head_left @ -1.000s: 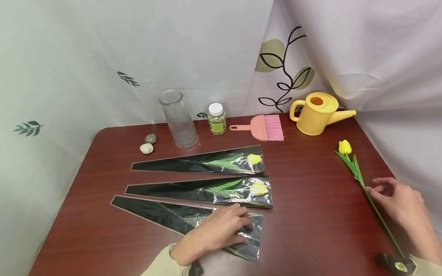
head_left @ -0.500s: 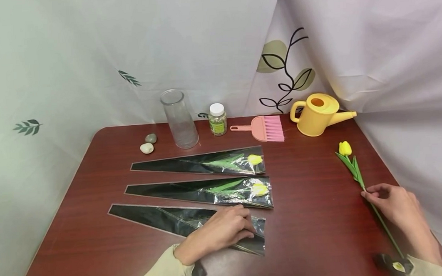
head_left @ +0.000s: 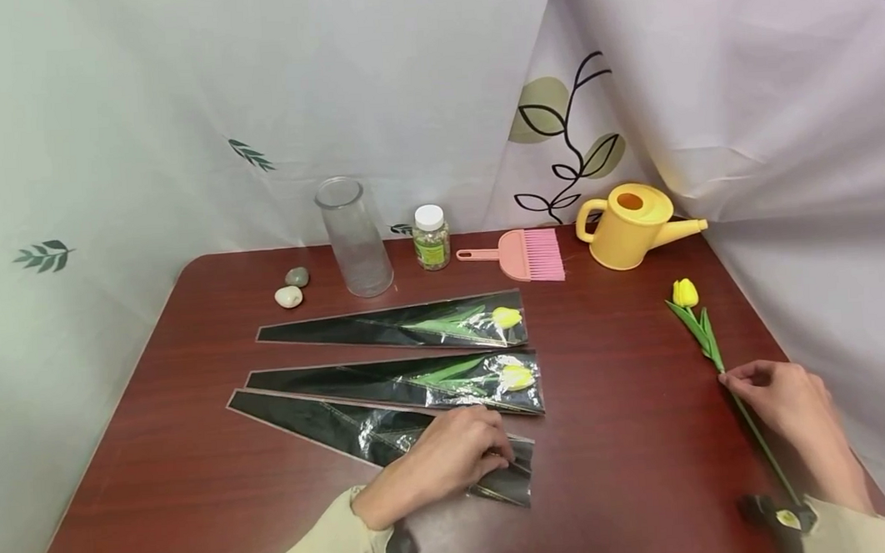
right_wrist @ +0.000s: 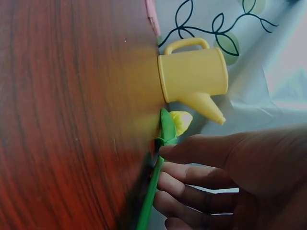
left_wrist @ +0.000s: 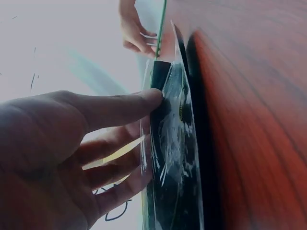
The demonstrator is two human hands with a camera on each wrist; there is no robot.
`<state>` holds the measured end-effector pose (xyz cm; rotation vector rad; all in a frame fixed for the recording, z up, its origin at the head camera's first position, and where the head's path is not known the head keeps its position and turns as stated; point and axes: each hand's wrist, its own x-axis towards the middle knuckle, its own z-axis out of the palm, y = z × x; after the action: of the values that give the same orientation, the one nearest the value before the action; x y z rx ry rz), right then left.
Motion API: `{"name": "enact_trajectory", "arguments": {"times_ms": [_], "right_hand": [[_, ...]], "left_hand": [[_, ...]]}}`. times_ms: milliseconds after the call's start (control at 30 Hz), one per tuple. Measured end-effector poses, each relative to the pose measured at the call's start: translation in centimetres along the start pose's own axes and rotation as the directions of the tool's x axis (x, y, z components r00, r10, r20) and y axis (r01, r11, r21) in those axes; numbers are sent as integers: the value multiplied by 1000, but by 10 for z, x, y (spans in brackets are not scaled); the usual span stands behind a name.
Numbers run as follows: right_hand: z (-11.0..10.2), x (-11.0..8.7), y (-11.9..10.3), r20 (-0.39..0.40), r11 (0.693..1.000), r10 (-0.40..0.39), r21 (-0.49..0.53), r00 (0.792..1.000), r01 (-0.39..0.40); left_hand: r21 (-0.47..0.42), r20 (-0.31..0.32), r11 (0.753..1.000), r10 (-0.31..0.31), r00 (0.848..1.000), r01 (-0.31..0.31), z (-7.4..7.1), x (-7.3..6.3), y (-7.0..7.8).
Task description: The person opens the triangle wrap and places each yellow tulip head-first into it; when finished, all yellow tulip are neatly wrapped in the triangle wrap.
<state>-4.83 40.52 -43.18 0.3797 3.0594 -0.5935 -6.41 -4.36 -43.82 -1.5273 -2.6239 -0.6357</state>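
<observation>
My left hand (head_left: pixel 459 451) pinches a black and clear flower sleeve (head_left: pixel 322 418) near its wide right end. In the left wrist view the thumb lies on the near side of the sleeve (left_wrist: pixel 175 143), with the other fingers at its edge. At the table's right side, my right hand (head_left: pixel 790 400) pinches the stem of a loose yellow tulip (head_left: pixel 685 294) just under its leaves. The lower stem runs down toward the wrist. In the right wrist view, thumb and fingertips meet at the tulip's green stem (right_wrist: pixel 152 187). Two more sleeves, an upper one (head_left: pixel 325 331) and a middle one (head_left: pixel 320 376), each hold a yellow tulip.
Along the back stand a clear glass vase (head_left: pixel 355 239), a white-capped jar (head_left: pixel 431 242) and a yellow watering can (head_left: pixel 628 232). A pink brush (head_left: pixel 515 256) lies between jar and can. Two stones, grey (head_left: pixel 296 277) and white (head_left: pixel 289 297), sit left of the vase. Hanging cloth borders the table.
The right fingers have closed on the tulip stem. The sleeve under the left hand has shifted and turned slightly, its narrow end dipping toward me and then back up beside the middle sleeve.
</observation>
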Motion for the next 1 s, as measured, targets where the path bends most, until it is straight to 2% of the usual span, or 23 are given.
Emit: {"name": "enact_trajectory", "arguments": {"times_ms": [200,467,667,700,767,800,833,867,900,933,1000], "right_hand": [[1,1,1,10,1000,16,2,1000,-16],[0,-3,1,8,999,42,24,999,-42],[1,-11,0,-4,994,62,89,998,-62],[0,-12,-1,0,991,68,114,998,-67],[0,-15,-4,23,968,78,239,997,-82],[0,-16,-6,40,935,81,343,996,-90],[2,-18,-9,63,873,73,479,995,-95],[3,-20,-12,88,779,56,619,995,-98],[5,-23,-16,112,654,27,750,993,-103],[7,-25,-20,131,512,-6,852,991,-110],[12,-32,-30,142,250,-68,961,988,-121]], "left_hand": [[-50,-12,998,-30,999,30,-2,3,3],[-15,0,999,-44,999,44,-2,4,7],[-93,-35,993,-69,997,65,-2,6,7],[-110,-41,992,-73,996,68,-1,7,7],[-143,-56,987,-81,995,72,-1,7,6],[-157,-60,985,-85,995,75,-1,8,5],[-170,-63,982,-91,994,80,-1,8,5],[-180,-64,980,-96,993,83,-1,9,4],[-189,-61,978,-101,993,88,-1,10,4],[-193,-58,977,-105,993,92,-1,11,3],[-199,-53,975,-115,992,102,-3,12,2]]}}
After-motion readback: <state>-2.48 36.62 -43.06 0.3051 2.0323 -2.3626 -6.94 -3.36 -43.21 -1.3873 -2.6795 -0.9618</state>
